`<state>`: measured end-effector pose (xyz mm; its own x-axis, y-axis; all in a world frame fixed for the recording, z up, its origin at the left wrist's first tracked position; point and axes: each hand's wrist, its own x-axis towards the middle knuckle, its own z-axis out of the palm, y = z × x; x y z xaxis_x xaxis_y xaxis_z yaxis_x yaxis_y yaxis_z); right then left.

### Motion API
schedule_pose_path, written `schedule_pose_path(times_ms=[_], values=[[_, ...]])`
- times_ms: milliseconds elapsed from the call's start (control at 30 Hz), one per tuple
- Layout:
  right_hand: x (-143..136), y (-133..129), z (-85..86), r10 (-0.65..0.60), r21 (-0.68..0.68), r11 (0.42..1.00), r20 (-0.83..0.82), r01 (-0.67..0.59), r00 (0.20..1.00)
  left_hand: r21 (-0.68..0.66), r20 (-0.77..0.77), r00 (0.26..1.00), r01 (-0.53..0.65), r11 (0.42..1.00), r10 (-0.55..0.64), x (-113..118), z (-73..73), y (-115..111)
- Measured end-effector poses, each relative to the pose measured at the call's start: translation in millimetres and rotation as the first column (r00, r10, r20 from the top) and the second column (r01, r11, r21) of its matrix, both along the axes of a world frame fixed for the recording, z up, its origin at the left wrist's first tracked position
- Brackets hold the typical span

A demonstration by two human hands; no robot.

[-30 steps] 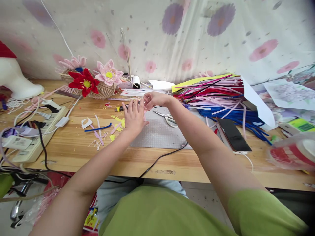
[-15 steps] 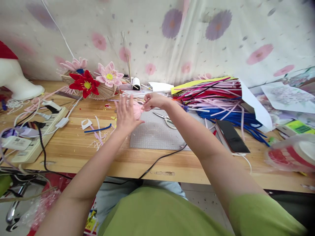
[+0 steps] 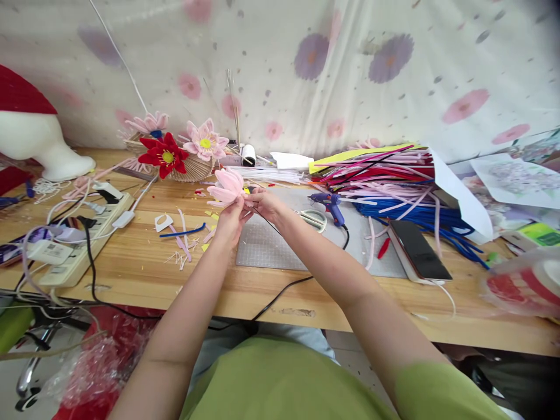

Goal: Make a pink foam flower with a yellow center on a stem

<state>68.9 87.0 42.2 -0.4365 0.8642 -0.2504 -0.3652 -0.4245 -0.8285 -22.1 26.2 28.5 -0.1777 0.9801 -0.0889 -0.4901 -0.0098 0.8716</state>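
Note:
A pale pink pipe-cleaner flower (image 3: pixel 227 184) is held over the left edge of the grey cutting mat (image 3: pixel 271 248), its petals pointing up and left. My left hand (image 3: pixel 231 221) is closed on the flower's base from below. My right hand (image 3: pixel 266 205) is pinched at the base from the right, with part of its grip hidden by the fingers. Right of my hands on the mat lie scissors (image 3: pixel 314 220), partly behind my forearm, and a blue glue gun (image 3: pixel 329 205) with a black cord.
A fan-shaped basket (image 3: pixel 184 169) carries a red flower (image 3: pixel 165 155) and pink ones. Bundled pipe cleaners (image 3: pixel 394 201) lie back right, near a phone (image 3: pixel 417 249). A power strip (image 3: pixel 90 239) with tangled cables is at the left. Cut scraps (image 3: pixel 184 233) lie left of the mat.
My left hand has gone from spread fingers beside the flower to gripping its base. The flower now tilts up with its petals showing. The view has shifted slightly, and the glue gun shows more.

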Motion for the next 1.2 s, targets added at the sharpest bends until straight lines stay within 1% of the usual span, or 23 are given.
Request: schedule_pose_path(times_ms=[100,167,267,367,467,533,633,700,767,800,833,867,900,933,967,1000,1033,1067,1100,1133,1200], values=[[6,-3,-7.6,0.038,-0.057,0.998,-0.006,-0.038,0.999,-0.038,0.084,0.993,-0.074,0.997,0.077,2,-3.5,0],[11,-4,-9.9,0.037,-0.068,0.997,-0.02,-0.039,0.999,-0.04,0.112,0.988,-0.106,0.994,0.11,5,-5.9,0],[16,-6,-10.4,0.044,-0.042,0.998,-0.037,-0.046,0.998,-0.039,0.128,0.984,-0.122,0.992,0.126,10,-7.0,0],[21,-7,-9.3,0.087,0.001,0.996,-0.037,-0.087,0.996,-0.06,0.133,0.982,-0.129,0.99,0.136,12,-7.7,2],[26,-8,-9.5,0.12,0.027,0.992,-0.022,-0.119,0.993,-0.091,0.141,0.981,-0.121,0.989,0.133,11,-10.3,4],[27,-9,-10.6,0.117,0.045,0.992,0.006,-0.117,0.993,-0.109,0.144,0.981,-0.117,0.987,0.132,11,-12.0,6],[27,-10,-12.4,0.089,0.118,0.988,0.074,-0.097,0.993,-0.131,0.153,0.981,-0.098,0.987,0.118,11,-11.7,7],[27,-9,-13.1,0.068,0.199,0.975,0.154,-0.098,0.986,-0.145,0.16,0.982,-0.072,0.987,0.096,9,-9.3,8],[31,-6,-13.8,0.013,0.31,0.945,0.284,-0.105,0.959,-0.16,0.174,0.981,-0.058,0.985,0.086,6,-6.0,8],[35,-5,-14.2,-0.04,0.376,0.92,0.373,-0.111,0.927,-0.167,0.185,0.979,-0.054,0.984,0.085,3,-4.5,8],[42,-4,-14.6,-0.109,0.44,0.889,0.474,-0.128,0.874,-0.177,0.197,0.977,-0.05,0.983,0.085,1,-3.2,8],[51,-3,-15.1,-0.187,0.497,0.852,0.58,-0.162,0.793,-0.188,0.208,0.975,-0.043,0.981,0.083,-2,-2.2,9],[62,-4,-15.7,-0.27,0.536,0.817,0.682,-0.213,0.68,-0.2,0.217,0.973,-0.036,0.979,0.08,-5,-1.6,9],[73,-5,-16.6,-0.34,0.547,0.788,0.77,-0.284,0.54,-0.214,0.229,0.97,-0.026,0.977,0.076,-7,-1.4,9],[86,-7,-17.9,-0.399,0.533,0.763,0.833,-0.365,0.383,-0.228,0.249,0.966,-0.01,0.974,0.068,-10,-1.6,10],[98,-11,-19.7,-0.447,0.5,0.75,0.866,-0.434,0.226,-0.24,0.278,0.959,0.01,0.971,0.059,-11,-2.2,11],[110,-14,-22.1,-0.47,0.45,0.745,0.878,-0.493,0.092,-0.25,0.313,0.948,0.034,0.968,0.048,-13,-2.9,11],[120,-18,-24.9,-0.482,0.4,0.742,0.876,-0.537,-0.013,-0.258,0.351,0.936,0.061,0.964,0.035,-13,-3.9,12],[129,-22,-28.1,-0.491,0.359,0.737,0.867,-0.573,-0.089,-0.265,0.385,0.923,0.089,0.96,0.02,-13,-4.9,13],[135,-26,-31.4,-0.496,0.325,0.729,0.857,-0.602,-0.138,-0.267,0.409,0.913,0.113,0.957,0.006,-13,-6.0,14],[143,-32,-37.7,-0.515,0.294,0.711,0.836,-0.638,-0.189,-0.261,0.414,0.91,0.128,0.957,-0.009,-10,-8.4,15]])
